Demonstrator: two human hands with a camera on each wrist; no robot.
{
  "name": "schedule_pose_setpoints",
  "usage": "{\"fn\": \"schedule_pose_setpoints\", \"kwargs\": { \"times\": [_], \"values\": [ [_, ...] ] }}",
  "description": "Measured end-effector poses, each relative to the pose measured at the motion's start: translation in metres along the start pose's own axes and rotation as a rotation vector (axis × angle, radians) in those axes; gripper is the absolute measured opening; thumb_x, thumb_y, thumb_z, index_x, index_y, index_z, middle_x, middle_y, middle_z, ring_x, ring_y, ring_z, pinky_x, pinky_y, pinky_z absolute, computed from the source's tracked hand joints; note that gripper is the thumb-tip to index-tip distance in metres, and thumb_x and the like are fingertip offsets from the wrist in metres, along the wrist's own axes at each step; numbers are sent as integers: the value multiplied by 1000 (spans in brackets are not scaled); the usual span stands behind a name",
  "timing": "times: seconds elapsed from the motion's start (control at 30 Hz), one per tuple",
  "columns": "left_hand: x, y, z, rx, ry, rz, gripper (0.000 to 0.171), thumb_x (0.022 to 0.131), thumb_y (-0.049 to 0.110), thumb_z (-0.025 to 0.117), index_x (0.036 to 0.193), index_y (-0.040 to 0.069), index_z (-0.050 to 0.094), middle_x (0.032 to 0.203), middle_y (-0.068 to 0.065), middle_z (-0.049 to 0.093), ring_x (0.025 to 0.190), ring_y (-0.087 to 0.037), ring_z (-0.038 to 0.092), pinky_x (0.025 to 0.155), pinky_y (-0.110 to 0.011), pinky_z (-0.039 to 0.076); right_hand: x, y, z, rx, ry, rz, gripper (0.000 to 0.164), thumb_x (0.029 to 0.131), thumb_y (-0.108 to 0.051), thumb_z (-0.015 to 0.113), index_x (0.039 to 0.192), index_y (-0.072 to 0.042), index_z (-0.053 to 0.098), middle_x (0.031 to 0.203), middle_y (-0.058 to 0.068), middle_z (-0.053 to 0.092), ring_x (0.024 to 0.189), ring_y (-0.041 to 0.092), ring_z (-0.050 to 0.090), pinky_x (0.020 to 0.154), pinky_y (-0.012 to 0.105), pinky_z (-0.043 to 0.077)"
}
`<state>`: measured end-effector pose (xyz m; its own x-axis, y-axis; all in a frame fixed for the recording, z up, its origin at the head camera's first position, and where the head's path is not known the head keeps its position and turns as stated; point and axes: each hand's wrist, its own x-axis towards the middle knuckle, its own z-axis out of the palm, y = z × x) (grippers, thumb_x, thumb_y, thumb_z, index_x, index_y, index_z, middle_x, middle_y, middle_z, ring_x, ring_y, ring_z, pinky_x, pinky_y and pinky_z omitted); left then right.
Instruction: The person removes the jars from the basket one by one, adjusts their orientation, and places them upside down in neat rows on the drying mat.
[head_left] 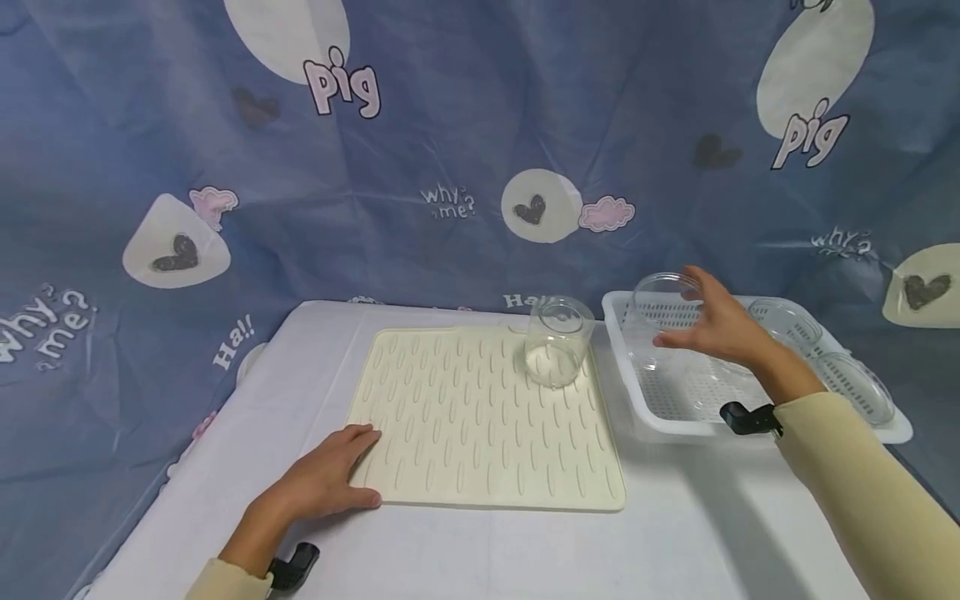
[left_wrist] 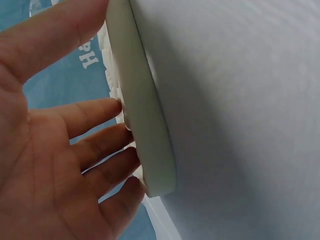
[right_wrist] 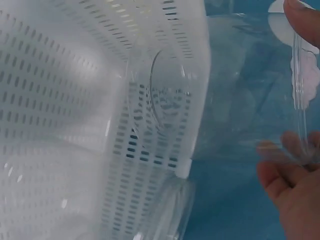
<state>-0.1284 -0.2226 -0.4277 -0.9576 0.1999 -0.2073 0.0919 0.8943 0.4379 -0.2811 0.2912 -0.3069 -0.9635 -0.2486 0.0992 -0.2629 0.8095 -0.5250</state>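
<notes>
My right hand [head_left: 716, 329] grips a clear plastic cup [right_wrist: 240, 85] near its rim, thumb on one side and fingers on the other. In the head view the cup overlaps the left part of a white perforated basket [head_left: 675, 427]. A cream drying mat [head_left: 480, 425] with raised ridges lies on the table. My left hand [head_left: 322, 477] rests at its front left corner, fingers relaxed and fingertips at the edge, as the left wrist view also shows. On the mat's back right corner stands another clear cup [head_left: 555, 354].
Inside the basket's right side are more clear containers, among them one at the back [head_left: 786, 323] and one nearer the front [head_left: 855, 387]. The table has a white cloth [head_left: 450, 554]. A blue printed curtain [head_left: 420, 150] hangs right behind it.
</notes>
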Motion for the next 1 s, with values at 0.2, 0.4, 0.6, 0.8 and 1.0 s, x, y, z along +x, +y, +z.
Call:
{"fn": "schedule_pose_setpoints", "kwargs": {
  "times": [0.2, 0.4, 0.6, 0.8, 1.0],
  "values": [
    [1, 1, -1, 5, 0, 10, 96, 69, 41, 88, 146, 3, 46, 152, -20, 43, 140, -44, 40, 109, -61, 40, -11, 0, -10, 30, -8, -72, 114, 71, -26, 90, 154, 3, 17, 155, 33, 27, 135, 54, 38, 105, 72, 34],
    [1, 2, -1, -1, -13, 7, 97, 69, 42, 87, 147, 3, 45, 153, -20, 41, 141, -45, 39, 110, -61, 39, -13, -1, -14, 0, -60, -37, 120, 72, -32, 90, 156, -1, 11, 155, 32, 29, 137, 52, 38, 104, 72, 35],
    [0, 2, -2, -4, -7, 10, 96, 70, 42, 87, 147, 2, 45, 154, -21, 40, 142, -45, 38, 110, -61, 39, -14, -4, -16, -5, -66, 6, 119, 74, -33, 88, 156, 1, 9, 154, 33, 30, 137, 51, 39, 105, 71, 35],
    [0, 2, 0, 3, -12, 8, 95, 70, 41, 87, 147, 3, 45, 153, -20, 41, 141, -45, 38, 110, -61, 39, -18, -6, -19, -1, -43, -23, 116, 72, -32, 89, 156, -3, 14, 153, 29, 36, 138, 49, 38, 104, 73, 34],
    [1, 2, -1, 4, -13, 6, 96, 70, 42, 87, 147, 3, 45, 153, -20, 41, 142, -45, 39, 109, -61, 40, -20, -9, -23, 17, -31, -21, 117, 72, -30, 90, 155, -4, 13, 154, 27, 36, 141, 48, 34, 106, 73, 31]
  ]
}}
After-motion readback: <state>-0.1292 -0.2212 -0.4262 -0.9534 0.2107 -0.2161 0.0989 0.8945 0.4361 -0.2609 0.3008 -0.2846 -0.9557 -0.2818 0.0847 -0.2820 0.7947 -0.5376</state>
